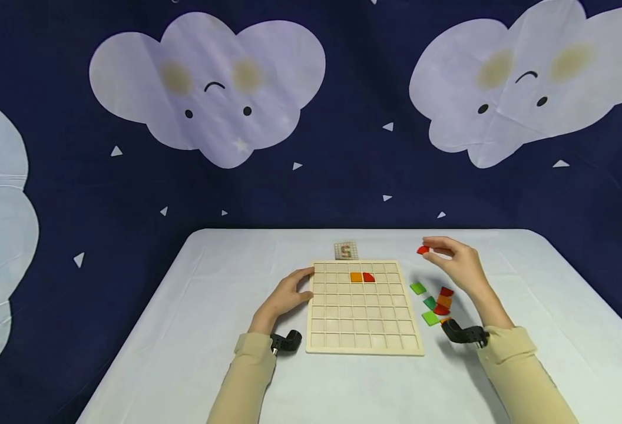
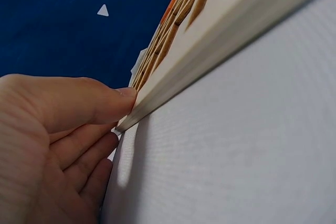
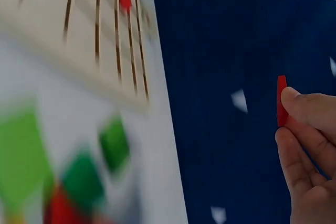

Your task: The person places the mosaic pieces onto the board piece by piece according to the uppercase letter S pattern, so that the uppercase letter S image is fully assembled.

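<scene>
In the head view a pale wooden grid board (image 1: 364, 348) lies on the table. An orange square tile (image 1: 356, 277) and a red tile with one rounded corner (image 1: 369, 277) sit side by side in its second row. My left hand (image 1: 285, 294) rests against the board's left side; in the left wrist view the thumb (image 2: 100, 98) touches the edge, with the other fingers partly hidden. Above the table, right of the board, my right hand (image 1: 460, 265) pinches a red tile (image 3: 282, 100) between thumb and fingers.
Right of the board lies a loose group of green, red and orange tiles, among them a light green tile (image 1: 430, 318). Behind the board is a small pattern card (image 1: 346, 251) marked like an S or 5. A dark blue cloud-printed cloth (image 1: 343, 194) hangs behind the white table (image 1: 194, 365).
</scene>
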`<state>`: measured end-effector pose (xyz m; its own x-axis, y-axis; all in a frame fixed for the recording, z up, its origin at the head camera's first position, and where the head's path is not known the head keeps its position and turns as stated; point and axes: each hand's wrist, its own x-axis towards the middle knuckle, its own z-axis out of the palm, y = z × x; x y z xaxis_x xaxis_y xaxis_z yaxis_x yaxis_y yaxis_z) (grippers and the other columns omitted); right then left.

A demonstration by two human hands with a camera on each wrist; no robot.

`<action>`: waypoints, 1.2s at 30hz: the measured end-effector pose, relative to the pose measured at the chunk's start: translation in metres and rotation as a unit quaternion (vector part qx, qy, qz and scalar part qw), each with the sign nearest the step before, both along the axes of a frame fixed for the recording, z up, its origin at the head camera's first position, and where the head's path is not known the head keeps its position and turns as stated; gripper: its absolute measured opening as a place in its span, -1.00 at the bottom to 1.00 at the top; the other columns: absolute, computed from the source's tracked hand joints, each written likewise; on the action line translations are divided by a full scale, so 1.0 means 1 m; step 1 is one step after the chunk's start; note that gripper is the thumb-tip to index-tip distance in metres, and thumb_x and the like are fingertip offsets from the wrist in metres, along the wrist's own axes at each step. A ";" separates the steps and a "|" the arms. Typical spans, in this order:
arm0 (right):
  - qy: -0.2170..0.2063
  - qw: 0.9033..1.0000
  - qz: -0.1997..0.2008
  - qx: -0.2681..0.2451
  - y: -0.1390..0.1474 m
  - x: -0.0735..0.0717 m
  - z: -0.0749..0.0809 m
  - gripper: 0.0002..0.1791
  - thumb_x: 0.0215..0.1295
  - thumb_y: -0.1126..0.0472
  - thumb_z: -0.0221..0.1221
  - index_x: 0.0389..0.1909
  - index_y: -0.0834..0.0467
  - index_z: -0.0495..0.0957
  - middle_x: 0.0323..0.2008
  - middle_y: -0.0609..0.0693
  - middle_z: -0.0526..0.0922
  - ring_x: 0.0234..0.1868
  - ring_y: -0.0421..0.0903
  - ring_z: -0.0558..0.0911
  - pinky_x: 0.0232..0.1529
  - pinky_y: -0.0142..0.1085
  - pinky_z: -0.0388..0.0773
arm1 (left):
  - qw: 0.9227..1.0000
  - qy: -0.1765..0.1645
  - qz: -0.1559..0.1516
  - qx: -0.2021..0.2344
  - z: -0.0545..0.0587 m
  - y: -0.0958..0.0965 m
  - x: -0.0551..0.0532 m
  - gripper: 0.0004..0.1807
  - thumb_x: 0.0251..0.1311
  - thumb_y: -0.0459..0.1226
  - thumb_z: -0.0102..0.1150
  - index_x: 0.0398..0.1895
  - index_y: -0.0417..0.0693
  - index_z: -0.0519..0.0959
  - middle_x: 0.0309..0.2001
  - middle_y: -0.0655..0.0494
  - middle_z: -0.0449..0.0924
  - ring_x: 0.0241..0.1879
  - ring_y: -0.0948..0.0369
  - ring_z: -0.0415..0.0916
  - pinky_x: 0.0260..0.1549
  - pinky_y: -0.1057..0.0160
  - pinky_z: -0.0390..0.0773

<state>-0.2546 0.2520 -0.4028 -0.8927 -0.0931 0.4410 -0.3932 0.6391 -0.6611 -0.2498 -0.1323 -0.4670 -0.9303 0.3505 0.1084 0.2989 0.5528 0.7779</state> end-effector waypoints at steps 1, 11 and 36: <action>-0.003 1.000 0.018 -0.011 -0.011 -0.005 0.000 -0.61 0.18 0.16 0.29 0.04 0.17 0.58 -0.08 0.08 0.66 -0.07 0.11 0.62 -0.06 -0.13 0.55 | 1.000 -0.001 -0.001 0.001 0.000 0.000 0.000 -0.32 0.13 -0.40 0.21 0.36 -0.20 0.26 0.33 -0.13 0.23 0.35 -0.03 0.09 0.31 0.01 0.10; -0.045 0.991 0.113 -0.059 -0.093 -0.026 -0.011 -0.63 0.13 0.24 0.32 0.00 0.16 0.60 -0.11 0.08 0.66 -0.05 0.10 0.62 -0.05 0.01 0.55 | 1.000 0.007 -0.007 -0.001 0.002 0.001 -0.002 -0.32 0.12 -0.40 0.21 0.35 -0.21 0.27 0.32 -0.13 0.25 0.35 -0.03 0.11 0.31 0.01 0.11; -0.114 0.979 0.166 -0.020 -0.143 -0.032 -0.057 -0.62 0.15 0.27 0.30 0.02 0.20 0.59 -0.09 0.06 0.65 -0.10 0.02 0.63 -0.12 -0.21 0.60 | 1.000 0.011 -0.007 -0.009 -0.001 -0.001 -0.004 -0.32 0.10 -0.40 0.20 0.34 -0.22 0.28 0.32 -0.11 0.27 0.34 -0.01 0.12 0.32 0.04 0.10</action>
<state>-0.2866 0.1094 -0.4595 -0.8919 -0.3811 0.2435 -0.4144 0.4731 -0.7775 -0.2534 -0.1334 -0.4680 -0.9228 0.3654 0.1219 0.3232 0.5625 0.7610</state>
